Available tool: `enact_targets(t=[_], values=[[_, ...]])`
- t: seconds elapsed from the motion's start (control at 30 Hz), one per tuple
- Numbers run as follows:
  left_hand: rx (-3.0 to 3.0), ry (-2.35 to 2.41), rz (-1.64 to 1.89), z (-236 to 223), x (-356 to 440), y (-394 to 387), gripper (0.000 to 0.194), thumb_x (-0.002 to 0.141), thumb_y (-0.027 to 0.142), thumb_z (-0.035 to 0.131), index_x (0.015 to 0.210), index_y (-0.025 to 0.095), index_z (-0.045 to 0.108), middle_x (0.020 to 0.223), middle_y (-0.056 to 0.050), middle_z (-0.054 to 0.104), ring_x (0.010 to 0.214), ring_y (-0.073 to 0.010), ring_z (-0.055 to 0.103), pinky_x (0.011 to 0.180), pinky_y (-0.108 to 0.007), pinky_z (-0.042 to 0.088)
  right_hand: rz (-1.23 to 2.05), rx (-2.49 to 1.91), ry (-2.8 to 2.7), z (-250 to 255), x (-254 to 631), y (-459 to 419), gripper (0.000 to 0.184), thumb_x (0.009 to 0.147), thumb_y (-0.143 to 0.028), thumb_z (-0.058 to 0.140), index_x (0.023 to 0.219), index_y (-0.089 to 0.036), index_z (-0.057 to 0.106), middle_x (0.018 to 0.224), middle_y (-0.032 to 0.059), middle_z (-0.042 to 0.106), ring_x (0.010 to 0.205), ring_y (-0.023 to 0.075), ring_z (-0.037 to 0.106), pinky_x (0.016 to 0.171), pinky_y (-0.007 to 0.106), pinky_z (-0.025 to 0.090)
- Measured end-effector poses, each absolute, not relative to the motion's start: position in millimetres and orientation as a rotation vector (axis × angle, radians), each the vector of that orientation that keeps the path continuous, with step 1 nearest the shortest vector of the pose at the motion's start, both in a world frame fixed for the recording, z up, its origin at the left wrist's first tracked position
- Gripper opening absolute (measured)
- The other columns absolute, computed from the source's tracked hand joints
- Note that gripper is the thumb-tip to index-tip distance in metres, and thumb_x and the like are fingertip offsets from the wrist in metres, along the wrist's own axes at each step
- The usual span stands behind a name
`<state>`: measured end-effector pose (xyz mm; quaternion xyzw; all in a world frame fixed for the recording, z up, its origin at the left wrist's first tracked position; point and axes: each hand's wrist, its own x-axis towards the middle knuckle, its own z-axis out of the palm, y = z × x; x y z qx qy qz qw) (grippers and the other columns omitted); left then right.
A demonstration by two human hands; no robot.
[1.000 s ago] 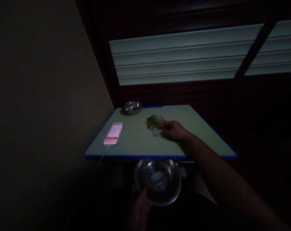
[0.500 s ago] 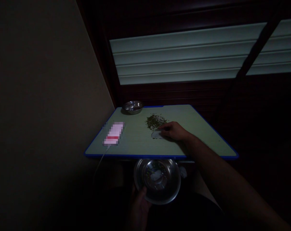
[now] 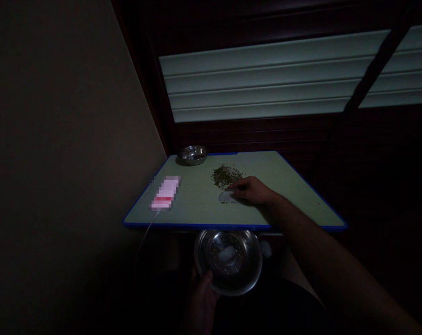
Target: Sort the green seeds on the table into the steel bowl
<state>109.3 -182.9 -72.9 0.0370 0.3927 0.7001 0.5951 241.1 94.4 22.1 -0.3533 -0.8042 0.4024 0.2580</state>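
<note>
In the head view my left hand (image 3: pixel 203 298) grips the lower-left rim of a shiny steel bowl (image 3: pixel 252 274), held just under the table's front edge. Small bits and a pale reflection or patch show inside it. My right hand (image 3: pixel 251 190) rests over the table with thumb and fingers pinched together; what is between them, if anything, is too small to make out. Under and beside those fingertips lies a pale, rounded flat patch (image 3: pixel 226 197), partly hidden by the hand. Just beyond it spreads a loose pile of small greenish-brown seeds or grains (image 3: pixel 225 176).
The pale green table (image 3: pixel 193 204) has a blue edge. A smaller steel bowl (image 3: pixel 193 156) with something dark inside stands at its back left. A phone (image 3: pixel 166 193) with a white cable lies on the left. Behind are a wall and dark slatted panels (image 3: pixel 260 79).
The pale patch by my right fingertips looks slightly greyer and more speckled. Both hands and the bowl stay almost in place.
</note>
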Motion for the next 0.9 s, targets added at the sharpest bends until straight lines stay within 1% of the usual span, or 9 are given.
enact_targets(t=[0.23, 0.33, 0.43, 0.67, 0.9], values=[[0.073, 0.914, 1.637, -73.8, 109.7, -182.4, 0.075, 0.076, 0.031, 0.073, 0.144, 0.041, 0.042, 0.144, -0.003, 0.058, 0.132, -0.0318, 0.050, 0.109, -0.050, 0.039, 1.246, -0.957, -2.159, 25.2, 240.4, 89.5, 0.038, 0.066, -0.026, 0.074, 0.102, -0.013, 0.078, 0.065, -0.0003, 0.066, 0.054, 0.0087, 0.050, 0.052, 0.021, 0.040], [0.074, 0.909, 1.642, -74.1, 109.4, -182.6, 0.075, 0.077, 0.031, 0.073, 0.145, 0.041, 0.042, 0.145, -0.004, 0.057, 0.133, -0.0323, 0.050, 0.110, -0.051, 0.038, 1.301, -0.929, -2.179, 27.5, 240.5, 87.1, 0.040, 0.065, -0.027, 0.075, 0.102, -0.012, 0.077, 0.061, -0.0013, 0.064, 0.051, 0.0075, 0.046, 0.049, 0.021, 0.037], [0.072, 0.905, 1.648, -75.6, 109.1, -182.9, 0.074, 0.078, 0.030, 0.072, 0.145, 0.041, 0.041, 0.145, -0.003, 0.057, 0.133, -0.0313, 0.049, 0.110, -0.050, 0.038, 1.346, -0.906, -2.207, 30.3, 240.6, 84.8, 0.042, 0.064, -0.029, 0.075, 0.102, -0.011, 0.077, 0.058, -0.0021, 0.061, 0.049, 0.0072, 0.045, 0.048, 0.021, 0.035], [0.038, 0.882, 1.636, -79.7, 109.0, -183.4, 0.080, 0.075, 0.031, 0.075, 0.145, 0.042, 0.039, 0.143, -0.002, 0.059, 0.130, -0.0309, 0.053, 0.109, -0.049, 0.039, 1.424, -0.870, -2.224, 32.6, 240.4, 81.1, 0.048, 0.062, -0.032, 0.079, 0.104, -0.009, 0.076, 0.061, -0.0009, 0.062, 0.050, 0.0076, 0.046, 0.050, 0.022, 0.037], [0.051, 0.895, 1.653, -73.6, 110.1, -182.1, 0.078, 0.075, 0.030, 0.074, 0.144, 0.041, 0.041, 0.143, -0.003, 0.059, 0.129, -0.0312, 0.054, 0.109, -0.050, 0.039, 1.431, -0.839, -2.289, 33.5, 240.1, 79.7, 0.048, 0.064, -0.031, 0.080, 0.106, -0.010, 0.076, 0.063, 0.0002, 0.063, 0.052, 0.0085, 0.049, 0.051, 0.023, 0.038]])
